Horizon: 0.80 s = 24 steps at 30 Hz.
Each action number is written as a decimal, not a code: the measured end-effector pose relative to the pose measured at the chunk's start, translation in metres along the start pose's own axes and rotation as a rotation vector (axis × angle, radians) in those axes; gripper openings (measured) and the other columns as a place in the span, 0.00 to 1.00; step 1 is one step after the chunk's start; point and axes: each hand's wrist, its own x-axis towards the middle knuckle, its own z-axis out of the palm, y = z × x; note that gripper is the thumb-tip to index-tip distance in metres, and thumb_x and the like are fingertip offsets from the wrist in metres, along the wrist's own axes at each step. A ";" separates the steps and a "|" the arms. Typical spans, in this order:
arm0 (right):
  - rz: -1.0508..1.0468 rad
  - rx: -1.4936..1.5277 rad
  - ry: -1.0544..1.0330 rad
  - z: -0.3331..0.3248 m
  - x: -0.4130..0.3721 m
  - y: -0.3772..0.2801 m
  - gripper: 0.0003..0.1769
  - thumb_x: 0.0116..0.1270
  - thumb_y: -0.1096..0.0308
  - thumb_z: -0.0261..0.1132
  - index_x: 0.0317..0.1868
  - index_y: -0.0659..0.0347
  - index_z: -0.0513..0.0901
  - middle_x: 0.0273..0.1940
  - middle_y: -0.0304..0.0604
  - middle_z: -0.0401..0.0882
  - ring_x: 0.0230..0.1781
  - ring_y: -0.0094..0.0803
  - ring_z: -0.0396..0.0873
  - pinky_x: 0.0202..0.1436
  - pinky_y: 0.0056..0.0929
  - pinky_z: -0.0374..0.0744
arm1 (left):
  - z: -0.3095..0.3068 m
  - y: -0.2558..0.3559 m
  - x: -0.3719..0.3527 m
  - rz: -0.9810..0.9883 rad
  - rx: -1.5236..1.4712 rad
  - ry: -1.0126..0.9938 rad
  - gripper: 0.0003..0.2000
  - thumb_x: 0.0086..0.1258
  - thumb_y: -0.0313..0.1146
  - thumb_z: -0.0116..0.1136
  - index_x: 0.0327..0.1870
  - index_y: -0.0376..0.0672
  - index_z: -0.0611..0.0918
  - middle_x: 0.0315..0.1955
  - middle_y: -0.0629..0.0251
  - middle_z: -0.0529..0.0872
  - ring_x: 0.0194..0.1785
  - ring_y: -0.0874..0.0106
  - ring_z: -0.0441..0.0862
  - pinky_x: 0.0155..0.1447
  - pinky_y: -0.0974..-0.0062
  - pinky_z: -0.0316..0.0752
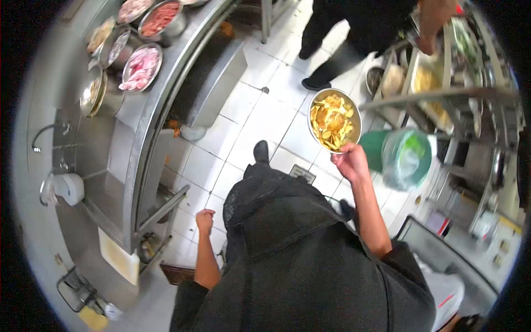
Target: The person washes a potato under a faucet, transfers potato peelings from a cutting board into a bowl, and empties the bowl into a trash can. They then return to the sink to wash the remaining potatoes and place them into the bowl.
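Observation:
My right hand [352, 162] grips the near rim of a round metal bowl [358, 123], held out over the tiled floor. Inside the bowl lie yellow sliced pieces [332, 122], which look like potato, with a brownish-orange powder or sauce on top. Hanging beside my body, my left hand [205, 221] is curled into a loose fist, and nothing shows in it. It is apart from the steel counter at the left.
Several metal bowls of raw meat [142, 67] stand on the steel counter [124, 108]. A green bin [376, 148] with a plastic liner is right of my bowl. Another person [354, 33] stands ahead, beside a rack of food trays [428, 80]. White tiles [238, 105] form the floor.

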 end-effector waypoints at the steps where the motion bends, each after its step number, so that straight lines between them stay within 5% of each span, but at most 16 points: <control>1: 0.032 0.068 -0.032 -0.018 0.007 0.008 0.17 0.54 0.78 0.49 0.47 0.68 0.71 0.44 0.49 0.77 0.33 0.34 0.75 0.30 0.32 0.75 | -0.015 0.048 -0.017 0.178 0.248 -0.008 0.11 0.53 0.22 0.49 0.23 0.40 0.87 0.19 0.59 0.83 0.25 0.71 0.80 0.33 0.71 0.74; 2: 0.014 0.087 -0.074 -0.011 0.001 0.010 0.20 0.53 0.79 0.49 0.49 0.68 0.70 0.45 0.48 0.77 0.35 0.35 0.76 0.31 0.32 0.76 | -0.018 0.055 -0.002 0.108 0.189 0.008 0.10 0.54 0.26 0.51 0.20 0.41 0.86 0.20 0.55 0.84 0.25 0.65 0.81 0.34 0.68 0.74; 4: -0.041 0.070 -0.042 0.036 -0.020 -0.001 0.22 0.54 0.78 0.49 0.52 0.68 0.68 0.45 0.48 0.77 0.35 0.35 0.76 0.31 0.33 0.76 | -0.011 0.064 0.081 0.654 0.371 -0.048 0.10 0.54 0.31 0.52 0.19 0.41 0.85 0.20 0.52 0.84 0.25 0.61 0.81 0.34 0.65 0.75; 7: -0.106 0.054 -0.081 0.037 -0.018 -0.004 0.23 0.54 0.78 0.50 0.54 0.66 0.69 0.49 0.47 0.77 0.40 0.35 0.78 0.33 0.34 0.77 | 0.019 0.241 0.082 0.671 0.207 -0.018 0.09 0.52 0.32 0.54 0.18 0.40 0.83 0.21 0.51 0.83 0.26 0.58 0.82 0.34 0.64 0.75; 8: -0.174 0.075 0.002 0.057 -0.029 -0.001 0.21 0.53 0.75 0.51 0.50 0.71 0.71 0.39 0.49 0.79 0.27 0.37 0.76 0.30 0.32 0.77 | 0.024 0.285 0.081 0.725 0.164 -0.014 0.08 0.52 0.32 0.54 0.19 0.40 0.83 0.22 0.52 0.83 0.26 0.58 0.82 0.34 0.64 0.75; 10: -0.167 0.103 -0.023 0.047 -0.012 -0.005 0.22 0.52 0.76 0.51 0.50 0.70 0.70 0.40 0.49 0.78 0.28 0.36 0.76 0.29 0.33 0.76 | 0.051 0.367 0.097 0.857 0.102 -0.067 0.06 0.52 0.29 0.55 0.20 0.40 0.83 0.23 0.52 0.84 0.27 0.59 0.82 0.35 0.64 0.75; 12: -0.219 0.124 -0.007 0.056 -0.005 -0.015 0.26 0.50 0.78 0.51 0.54 0.68 0.70 0.43 0.48 0.78 0.29 0.37 0.76 0.28 0.32 0.76 | 0.071 0.434 0.112 0.958 0.083 -0.061 0.05 0.55 0.24 0.53 0.24 0.37 0.83 0.23 0.57 0.85 0.28 0.66 0.82 0.36 0.68 0.75; 15: -0.199 0.090 0.008 0.036 0.047 -0.078 0.24 0.50 0.76 0.52 0.51 0.69 0.71 0.38 0.48 0.79 0.28 0.37 0.76 0.26 0.31 0.76 | 0.116 0.511 0.125 0.992 0.182 -0.107 0.08 0.57 0.29 0.52 0.24 0.38 0.82 0.25 0.49 0.83 0.33 0.56 0.83 0.40 0.61 0.76; 19: -0.160 -0.039 -0.041 0.017 0.091 -0.155 0.20 0.50 0.75 0.52 0.46 0.69 0.73 0.32 0.47 0.79 0.24 0.35 0.75 0.25 0.30 0.75 | 0.143 0.516 0.162 0.899 0.496 -0.090 0.13 0.62 0.34 0.47 0.30 0.37 0.83 0.35 0.45 0.83 0.39 0.49 0.81 0.50 0.55 0.75; 21: -0.169 -0.107 0.061 0.033 0.102 -0.196 0.17 0.51 0.74 0.52 0.42 0.69 0.74 0.27 0.47 0.78 0.20 0.34 0.74 0.24 0.30 0.75 | 0.155 0.471 0.202 0.984 0.630 0.033 0.10 0.56 0.35 0.53 0.22 0.39 0.83 0.26 0.48 0.84 0.31 0.54 0.82 0.38 0.59 0.75; 23: -0.114 -0.162 -0.002 0.049 0.125 -0.245 0.15 0.51 0.74 0.52 0.40 0.69 0.73 0.25 0.47 0.77 0.19 0.34 0.73 0.23 0.30 0.74 | 0.156 0.430 0.230 0.811 0.929 -0.070 0.13 0.60 0.36 0.48 0.27 0.37 0.84 0.33 0.45 0.83 0.39 0.48 0.80 0.49 0.53 0.74; 24: -0.093 -0.179 -0.053 0.058 0.143 -0.268 0.15 0.51 0.75 0.52 0.41 0.69 0.73 0.26 0.47 0.77 0.19 0.34 0.73 0.23 0.29 0.74 | 0.149 0.432 0.205 0.643 0.731 -0.024 0.13 0.58 0.37 0.50 0.24 0.38 0.83 0.32 0.48 0.84 0.40 0.49 0.80 0.45 0.53 0.74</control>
